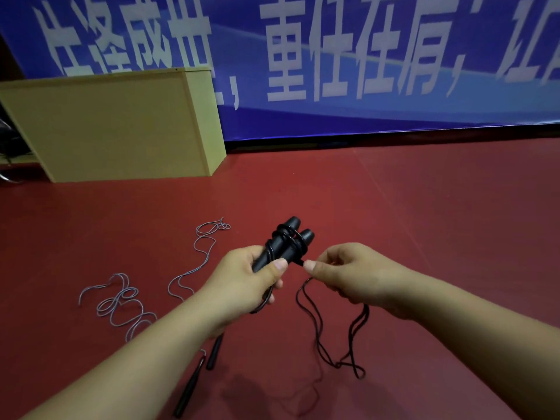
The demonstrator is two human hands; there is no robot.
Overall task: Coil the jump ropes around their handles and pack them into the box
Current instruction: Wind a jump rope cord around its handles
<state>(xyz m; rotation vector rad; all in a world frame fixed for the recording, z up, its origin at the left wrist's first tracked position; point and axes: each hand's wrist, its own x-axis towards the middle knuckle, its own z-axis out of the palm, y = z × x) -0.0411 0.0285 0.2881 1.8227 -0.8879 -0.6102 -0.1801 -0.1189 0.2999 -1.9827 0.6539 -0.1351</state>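
The left hand is wrapped around the lower ends of two black handles held side by side, thumb pressed across them, while the right hand, just to its 3 o'clock, pinches the black cord close to the handles between thumb and forefinger. A few turns already circle the pair near their far ends; the slack hangs from the right hand in loose loops toward 6 o'clock. The cord looks thin, smooth and springy, likely light and inclined to uncoil unless kept taut, so pinching it close to the handles seems wise. The handles look rigid, matte and slightly tapered, best gripped together at the base. On the red floor, a second rope with a grey cord sprawls at 9 o'clock, its dark handles near 7 o'clock. A pale yellow box, flat-sided, stands at 11 o'clock before a blue banner.
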